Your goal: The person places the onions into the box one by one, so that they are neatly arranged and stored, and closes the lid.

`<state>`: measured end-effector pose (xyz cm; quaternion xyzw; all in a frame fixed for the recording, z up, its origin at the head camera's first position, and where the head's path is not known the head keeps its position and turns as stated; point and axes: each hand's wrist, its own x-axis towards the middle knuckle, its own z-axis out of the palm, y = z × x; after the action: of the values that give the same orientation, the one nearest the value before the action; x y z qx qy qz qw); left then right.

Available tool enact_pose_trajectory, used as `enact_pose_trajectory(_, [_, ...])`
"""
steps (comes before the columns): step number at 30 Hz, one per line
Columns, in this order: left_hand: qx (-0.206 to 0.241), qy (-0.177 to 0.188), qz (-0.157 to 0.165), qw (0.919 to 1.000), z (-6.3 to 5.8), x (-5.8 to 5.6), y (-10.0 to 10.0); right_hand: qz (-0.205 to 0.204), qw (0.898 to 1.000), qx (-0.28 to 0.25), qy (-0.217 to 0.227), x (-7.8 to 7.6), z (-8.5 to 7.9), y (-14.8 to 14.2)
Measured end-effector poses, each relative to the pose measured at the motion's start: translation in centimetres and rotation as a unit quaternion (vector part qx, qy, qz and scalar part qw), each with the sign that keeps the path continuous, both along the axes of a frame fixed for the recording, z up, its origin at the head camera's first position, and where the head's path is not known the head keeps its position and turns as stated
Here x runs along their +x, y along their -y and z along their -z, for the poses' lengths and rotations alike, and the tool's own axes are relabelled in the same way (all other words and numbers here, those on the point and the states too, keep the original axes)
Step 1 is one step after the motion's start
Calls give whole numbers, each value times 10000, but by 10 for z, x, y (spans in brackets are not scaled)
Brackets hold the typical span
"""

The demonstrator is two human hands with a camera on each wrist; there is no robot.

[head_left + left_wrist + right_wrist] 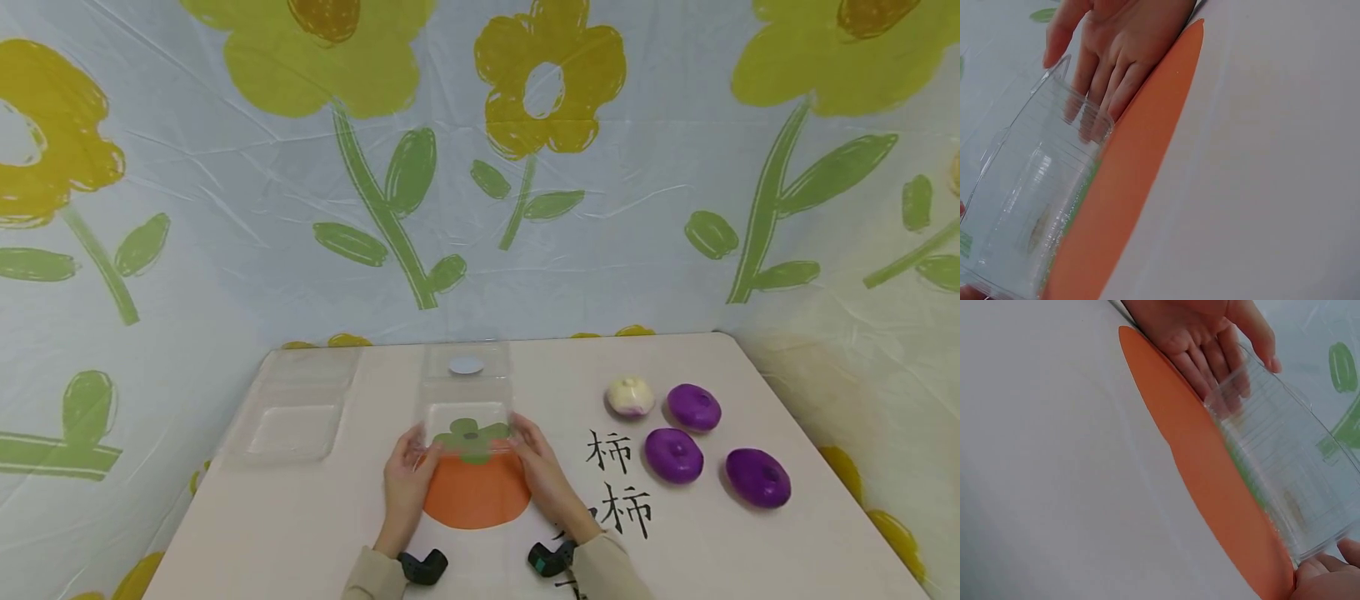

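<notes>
A clear plastic clamshell box [467, 408] is held low over the middle of the table, its lid tipped back and bearing a white oval label [467, 365]. My left hand [407, 479] grips the box's left side and my right hand [546, 475] its right side. In the left wrist view the right hand [1125, 44] has its thumb at the rim and fingers against the outer wall. The right wrist view shows the left hand [1204, 337] holding the opposite side the same way. No vegetable lies in the box.
Another open clear plastic box [292, 429] stands at the table's left. On the right are a white onion-like bulb [630, 397] and several purple ones, one purple bulb [757, 477] nearest the right edge. An orange fruit print [476, 492] and black characters [626, 508] mark the tabletop.
</notes>
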<state>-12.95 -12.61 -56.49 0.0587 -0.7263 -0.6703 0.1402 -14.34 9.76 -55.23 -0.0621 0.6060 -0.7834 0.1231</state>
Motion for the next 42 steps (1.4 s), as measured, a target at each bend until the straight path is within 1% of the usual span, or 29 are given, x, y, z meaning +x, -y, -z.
enact_pose_trajectory(2, [-26,11,52,10000,0,0,-2,1,10000,67,-22,0,0,-3])
enact_pose_trajectory(6, [-23,99,162,9998,-2,0,-6,-11,10000,-46,-62,1,1,-8])
enact_pose_trajectory(9, [66,162,210,9996,-5,0,-10,15,9999,-51,-98,1,1,-12])
enact_pose_trajectory(11, [80,174,228,9996,-13,2,-13,57,9999,12,-113,1,1,-15])
enact_pose_trajectory(14, [55,177,247,9995,-26,7,-18,113,9998,-58,-156,1,2,-18])
enact_pose_trajectory(17, [72,88,300,9995,-23,6,-20,168,9995,-197,-192,2,2,-22])
enact_pose_trajectory(18, [69,48,329,9994,-19,5,-20,163,9993,-255,-215,2,3,-24])
enact_pose_trajectory(21, [57,-28,418,9991,-16,5,-22,176,9995,-174,-206,3,4,-30])
enact_pose_trajectory(23, [-24,-3,473,9989,-24,8,-23,165,9997,-52,-163,3,4,-33])
enact_pose_trajectory(24, [-62,-26,517,9986,-24,9,-23,154,9998,-13,-144,3,5,-35])
enact_pose_trajectory(25, [-95,-25,559,9984,-29,11,-23,154,9998,25,-127,3,5,-36])
enact_pose_trajectory(31, [-186,-52,778,9968,-31,15,-20,199,9993,268,-175,5,6,-39])
enact_pose_trajectory(37, [-156,-225,852,9960,-34,15,-19,555,9970,411,-345,6,5,-39])
enact_pose_trajectory(42, [-102,-123,909,9957,-36,15,-19,918,9917,752,-487,6,6,-39])
